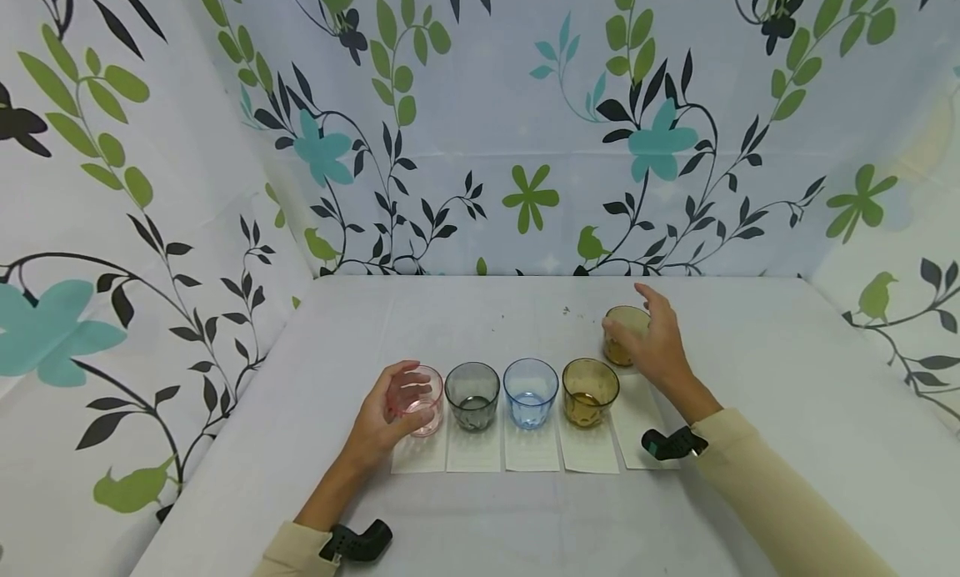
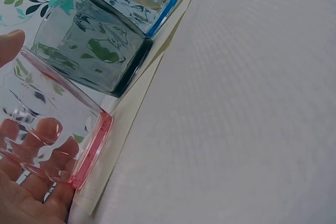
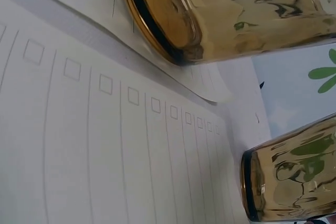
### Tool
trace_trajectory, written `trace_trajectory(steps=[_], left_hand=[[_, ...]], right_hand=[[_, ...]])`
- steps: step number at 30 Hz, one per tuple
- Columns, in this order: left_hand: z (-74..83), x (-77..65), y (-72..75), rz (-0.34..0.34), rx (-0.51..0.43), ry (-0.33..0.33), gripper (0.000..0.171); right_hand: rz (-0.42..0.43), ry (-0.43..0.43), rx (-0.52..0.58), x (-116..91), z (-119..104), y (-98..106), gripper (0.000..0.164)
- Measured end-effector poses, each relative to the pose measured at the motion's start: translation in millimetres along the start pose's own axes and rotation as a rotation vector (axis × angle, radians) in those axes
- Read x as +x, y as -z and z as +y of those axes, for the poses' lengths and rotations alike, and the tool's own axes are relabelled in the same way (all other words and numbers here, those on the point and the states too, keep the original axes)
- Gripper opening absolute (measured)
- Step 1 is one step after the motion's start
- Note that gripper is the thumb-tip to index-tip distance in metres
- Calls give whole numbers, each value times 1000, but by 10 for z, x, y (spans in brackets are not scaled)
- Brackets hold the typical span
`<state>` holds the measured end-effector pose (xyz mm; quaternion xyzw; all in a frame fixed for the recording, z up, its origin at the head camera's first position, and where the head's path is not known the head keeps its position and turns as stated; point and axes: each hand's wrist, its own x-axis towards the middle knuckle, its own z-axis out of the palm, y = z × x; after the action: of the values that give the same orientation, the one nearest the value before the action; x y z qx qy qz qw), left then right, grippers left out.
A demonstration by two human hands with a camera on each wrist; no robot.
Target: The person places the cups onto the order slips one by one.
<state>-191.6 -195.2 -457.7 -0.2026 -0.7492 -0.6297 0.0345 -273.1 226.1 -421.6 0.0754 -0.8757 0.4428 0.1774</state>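
Note:
My left hand [image 1: 378,414] grips the clear pink glass [image 1: 426,423] at the row's left end, thumb in front and fingers behind. Through its wall the fingers [image 2: 47,132] show in the left wrist view. To its right stand a grey glass [image 1: 472,393], a blue glass [image 1: 531,398] and an amber glass [image 1: 590,393]. A second amber glass [image 1: 617,358] is farther back on the right. Around this one my right hand [image 1: 662,348] spreads its thumb and extended fingers, partly covering it. In the right wrist view that back glass [image 3: 294,177] appears at lower right.
Paper strips [image 1: 532,456] lie side by side under the row; the rightmost strip [image 1: 643,427] slants toward the back amber glass. Printed lines and small boxes mark the paper [image 3: 131,129]. A patterned cloth [image 1: 480,143] hangs behind the white table [image 1: 495,519].

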Motion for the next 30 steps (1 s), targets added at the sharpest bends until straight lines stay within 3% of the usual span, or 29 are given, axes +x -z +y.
trace_trajectory(steps=[11, 23, 30], left_hand=[[-20, 0, 2, 1, -34, 1, 66], [8, 4, 1, 7, -24, 4, 66], [4, 12, -7, 5, -17, 7, 69]], right_hand=[[-4, -74, -33, 54, 150, -61, 91], [-4, -157, 190, 38, 255, -98, 95], [-5, -194, 285, 46, 250, -105, 83]])
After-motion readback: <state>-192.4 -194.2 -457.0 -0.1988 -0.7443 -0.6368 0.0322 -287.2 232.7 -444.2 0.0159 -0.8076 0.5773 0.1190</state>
